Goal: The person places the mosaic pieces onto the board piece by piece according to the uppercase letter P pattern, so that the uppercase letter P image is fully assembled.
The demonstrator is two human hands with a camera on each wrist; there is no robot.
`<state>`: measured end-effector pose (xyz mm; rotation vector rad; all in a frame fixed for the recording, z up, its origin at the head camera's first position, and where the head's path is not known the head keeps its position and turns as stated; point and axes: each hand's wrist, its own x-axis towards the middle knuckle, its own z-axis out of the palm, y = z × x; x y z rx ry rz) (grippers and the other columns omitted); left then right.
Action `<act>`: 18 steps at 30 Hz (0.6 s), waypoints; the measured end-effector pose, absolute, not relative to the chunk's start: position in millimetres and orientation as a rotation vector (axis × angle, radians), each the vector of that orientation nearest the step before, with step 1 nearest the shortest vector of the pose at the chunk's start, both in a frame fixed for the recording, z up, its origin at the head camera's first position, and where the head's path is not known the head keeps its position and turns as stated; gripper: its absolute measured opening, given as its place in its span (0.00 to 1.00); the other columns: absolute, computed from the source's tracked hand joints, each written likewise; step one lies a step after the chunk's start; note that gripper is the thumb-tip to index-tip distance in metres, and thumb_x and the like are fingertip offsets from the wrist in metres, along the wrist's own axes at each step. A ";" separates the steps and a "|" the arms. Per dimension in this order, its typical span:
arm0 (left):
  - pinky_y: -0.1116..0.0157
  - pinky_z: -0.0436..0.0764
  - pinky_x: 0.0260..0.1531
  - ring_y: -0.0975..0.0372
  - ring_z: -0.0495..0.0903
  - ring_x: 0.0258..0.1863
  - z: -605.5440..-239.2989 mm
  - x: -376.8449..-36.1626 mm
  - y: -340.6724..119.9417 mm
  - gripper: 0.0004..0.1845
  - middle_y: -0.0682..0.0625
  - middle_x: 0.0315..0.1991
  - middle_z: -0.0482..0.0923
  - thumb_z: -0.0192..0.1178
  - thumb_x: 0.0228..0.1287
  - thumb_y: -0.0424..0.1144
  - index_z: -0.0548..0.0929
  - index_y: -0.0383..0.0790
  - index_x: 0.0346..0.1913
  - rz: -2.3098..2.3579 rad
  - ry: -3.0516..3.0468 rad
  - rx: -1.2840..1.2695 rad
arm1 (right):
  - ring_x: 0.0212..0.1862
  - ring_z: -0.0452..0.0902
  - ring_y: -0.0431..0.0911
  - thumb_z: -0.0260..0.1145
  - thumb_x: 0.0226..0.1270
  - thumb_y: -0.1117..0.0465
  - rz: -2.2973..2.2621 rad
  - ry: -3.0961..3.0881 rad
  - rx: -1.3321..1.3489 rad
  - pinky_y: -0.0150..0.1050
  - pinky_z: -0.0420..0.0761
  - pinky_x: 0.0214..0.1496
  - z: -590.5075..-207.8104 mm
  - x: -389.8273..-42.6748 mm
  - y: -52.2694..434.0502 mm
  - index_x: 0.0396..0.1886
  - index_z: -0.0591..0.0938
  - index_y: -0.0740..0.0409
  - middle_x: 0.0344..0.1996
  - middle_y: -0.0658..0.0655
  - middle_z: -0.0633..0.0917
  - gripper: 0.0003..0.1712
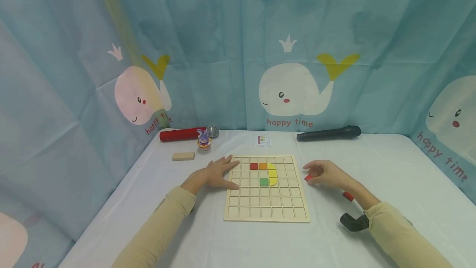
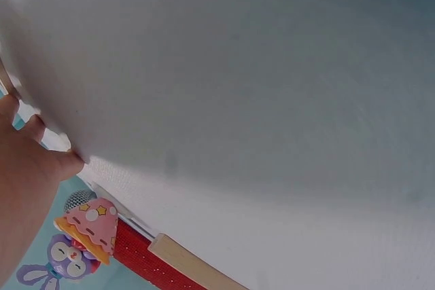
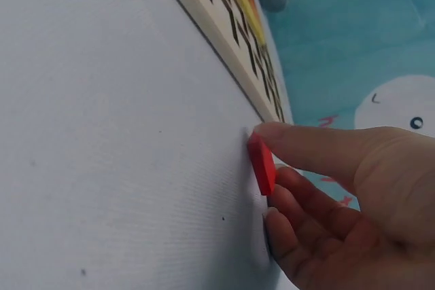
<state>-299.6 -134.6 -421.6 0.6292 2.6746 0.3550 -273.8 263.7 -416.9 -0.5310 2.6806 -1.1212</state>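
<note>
A: How many pieces sit in the wooden grid board (image 1: 266, 208)?

B: Five: one red square (image 1: 254, 166), one orange square (image 1: 262, 166), one green square (image 1: 264, 182) and two yellow pieces (image 1: 273, 173) forming a curve at their 3 o'clock side.

A: And loose ones?

B: Two red. The right hand (image 1: 327, 173) has its grip pinched on a red piece (image 1: 308, 178) that stands on the bench (image 1: 390, 168), just off the board's 3 o'clock edge. A second red piece (image 1: 348, 196) lies by that wrist.

A: The left hand (image 1: 217, 173)?

B: Released grip, fingers flat on the bench, touching the board's 9 o'clock edge.

A: Anything else?

B: Two microphones, a red one (image 1: 186, 134) at 11 o'clock and a black one (image 1: 329, 133) at 1 o'clock, one wooden block (image 1: 183, 156), one small toy figure (image 1: 204, 139), one pattern card (image 1: 262, 139).

A: What do the wrist views add?

B: The right one shows the red piece (image 3: 261, 164) tilted on edge between thumb and fingers (image 3: 299, 203). The left one shows the toy's star-dotted pink cap (image 2: 92, 225), unreadable from the head view.
</note>
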 end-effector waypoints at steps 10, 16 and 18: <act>0.41 0.40 0.68 0.51 0.39 0.75 -423.0 -300.7 -135.9 0.50 0.48 0.78 0.42 0.62 0.55 0.68 0.54 0.54 0.77 0.363 2.678 0.629 | 0.41 0.77 0.48 0.73 0.54 0.68 -1.069 2.729 -0.542 0.44 0.77 0.45 -418.9 -271.2 261.7 0.52 0.81 0.62 0.38 0.52 0.82 0.23; 0.41 0.40 0.68 0.51 0.39 0.75 -420.9 -298.5 -134.9 0.51 0.48 0.78 0.42 0.62 0.55 0.68 0.54 0.54 0.77 0.380 2.678 0.625 | 0.41 0.76 0.49 0.74 0.53 0.67 -1.032 2.750 -0.521 0.44 0.77 0.43 -417.7 -271.1 261.5 0.53 0.81 0.61 0.38 0.54 0.81 0.24; 0.41 0.39 0.68 0.51 0.39 0.75 -420.1 -297.6 -134.9 0.50 0.48 0.78 0.42 0.62 0.55 0.68 0.54 0.54 0.77 0.383 2.678 0.628 | 0.41 0.75 0.50 0.74 0.53 0.67 -1.025 2.755 -0.515 0.43 0.77 0.42 -416.9 -270.8 261.6 0.52 0.82 0.61 0.37 0.54 0.80 0.24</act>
